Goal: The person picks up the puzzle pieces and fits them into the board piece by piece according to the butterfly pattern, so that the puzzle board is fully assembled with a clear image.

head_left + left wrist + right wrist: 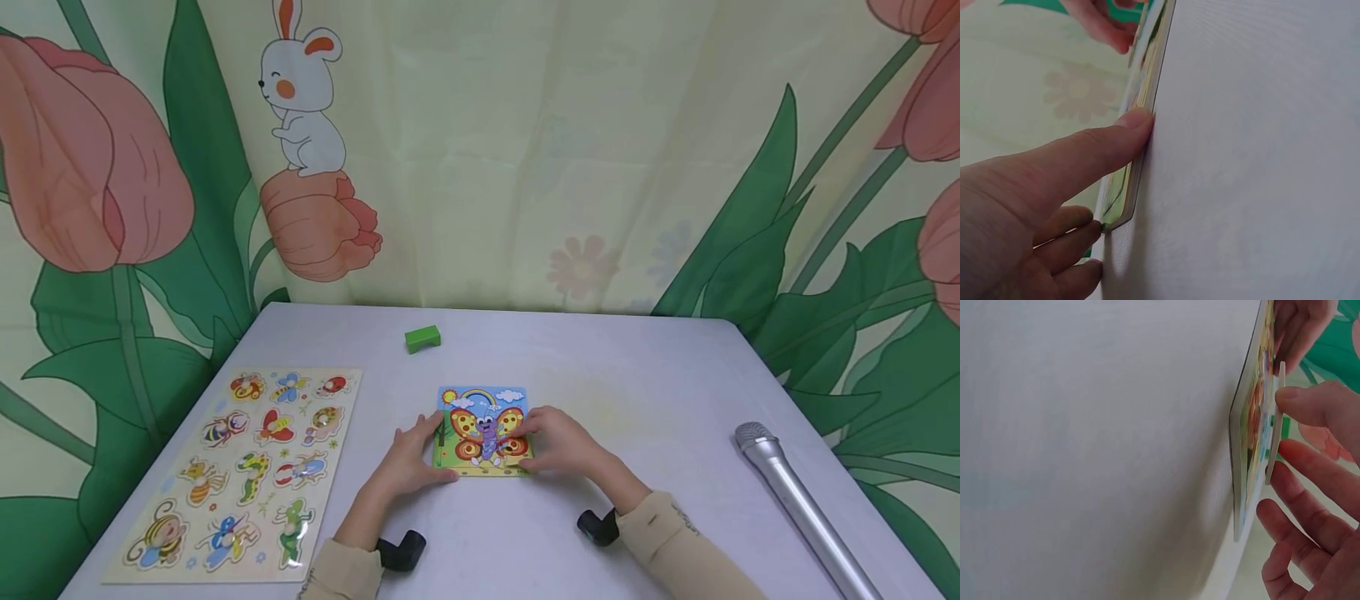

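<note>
A small square puzzle board [483, 472] with a purple butterfly picture lies flat on the table between my hands. My left hand [408, 456] is at its near left corner. In the left wrist view its thumb [1137, 120] presses along the board's near edge, while the other fingers touch the left side. Over the board's right part, my right hand [558, 442] pinches a thin flat puzzle piece [1277, 428] between thumb and fingertips. The right wrist view shows that piece edge-on, close above the board, its printed face hidden.
A large puzzle board [262, 429] with several insect pieces lies on the left of the table [637, 375]. A green block [422, 338] stands toward the back. On the right lies a silver microphone [798, 504]. A printed curtain [487, 167] hangs behind the table.
</note>
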Action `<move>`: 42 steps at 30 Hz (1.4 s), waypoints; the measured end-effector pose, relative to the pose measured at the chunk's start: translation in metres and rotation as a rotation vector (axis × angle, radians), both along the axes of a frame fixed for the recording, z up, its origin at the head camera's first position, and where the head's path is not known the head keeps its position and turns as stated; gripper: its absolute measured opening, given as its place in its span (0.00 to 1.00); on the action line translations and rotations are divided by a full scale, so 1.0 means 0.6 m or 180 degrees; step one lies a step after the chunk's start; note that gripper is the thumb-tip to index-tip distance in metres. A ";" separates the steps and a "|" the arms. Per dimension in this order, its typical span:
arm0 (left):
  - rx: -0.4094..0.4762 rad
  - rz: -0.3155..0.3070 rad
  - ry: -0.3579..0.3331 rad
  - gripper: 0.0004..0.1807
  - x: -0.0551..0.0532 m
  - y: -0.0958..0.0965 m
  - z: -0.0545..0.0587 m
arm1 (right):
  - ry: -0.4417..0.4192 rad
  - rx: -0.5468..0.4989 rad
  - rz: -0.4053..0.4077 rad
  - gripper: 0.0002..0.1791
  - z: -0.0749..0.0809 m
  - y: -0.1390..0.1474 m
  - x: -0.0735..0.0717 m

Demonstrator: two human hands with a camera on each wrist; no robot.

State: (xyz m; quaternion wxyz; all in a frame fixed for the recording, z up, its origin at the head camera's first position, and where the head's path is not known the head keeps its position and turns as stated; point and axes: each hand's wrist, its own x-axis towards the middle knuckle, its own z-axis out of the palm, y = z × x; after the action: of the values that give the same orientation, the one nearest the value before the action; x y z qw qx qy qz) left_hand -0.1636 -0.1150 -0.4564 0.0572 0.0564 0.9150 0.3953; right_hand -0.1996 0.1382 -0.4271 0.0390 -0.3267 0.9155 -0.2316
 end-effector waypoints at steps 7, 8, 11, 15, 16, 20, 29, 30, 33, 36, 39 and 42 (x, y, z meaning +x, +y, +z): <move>-0.0018 0.0010 -0.0041 0.50 0.001 0.001 0.002 | -0.0164 0.0213 -0.0179 0.19 -0.002 -0.016 0.000; -0.0022 0.0005 -0.0032 0.50 0.001 0.001 0.002 | -0.0166 0.0236 -0.0183 0.19 -0.002 -0.017 0.000; -0.0025 0.0003 -0.0028 0.50 0.001 0.000 0.001 | -0.0168 0.0297 -0.0187 0.19 -0.002 -0.021 0.000; -0.0043 -0.0008 -0.0010 0.50 0.000 0.000 0.001 | -0.0214 0.0346 -0.0203 0.19 0.001 -0.025 0.001; -0.0047 -0.0009 -0.0010 0.50 0.000 0.000 0.002 | -0.0229 0.0364 -0.0202 0.18 0.003 -0.026 0.002; -0.0048 -0.0004 -0.0029 0.50 0.000 -0.001 0.001 | -0.0283 0.0437 -0.0191 0.18 0.009 -0.030 0.001; -0.0028 0.0018 -0.0077 0.49 0.000 0.000 0.001 | -0.0528 0.0465 -0.0373 0.17 0.013 -0.035 -0.004; -0.0026 0.0016 -0.0078 0.49 0.000 0.000 0.000 | -0.0553 0.0444 -0.0368 0.16 0.013 -0.035 -0.004; -0.0013 0.0010 -0.0073 0.50 0.000 0.000 0.000 | -0.0627 0.0396 -0.0347 0.16 0.013 -0.033 -0.005; 0.0001 0.0021 -0.0082 0.50 0.001 -0.001 0.000 | -0.0629 0.0368 -0.0314 0.16 0.012 -0.033 -0.005; -0.0003 0.0028 -0.0088 0.50 0.001 -0.001 -0.001 | -0.0613 0.0335 -0.0308 0.17 0.011 -0.033 -0.004; -0.0022 0.0008 -0.0082 0.50 0.000 -0.002 -0.002 | -0.0596 0.0292 -0.0312 0.17 0.011 -0.031 -0.002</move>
State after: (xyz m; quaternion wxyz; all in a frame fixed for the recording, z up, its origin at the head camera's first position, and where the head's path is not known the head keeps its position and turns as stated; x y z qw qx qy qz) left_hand -0.1639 -0.1161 -0.4575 0.0687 0.0499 0.9157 0.3928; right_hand -0.2008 0.1199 -0.4206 0.1279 -0.2563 0.9324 -0.2205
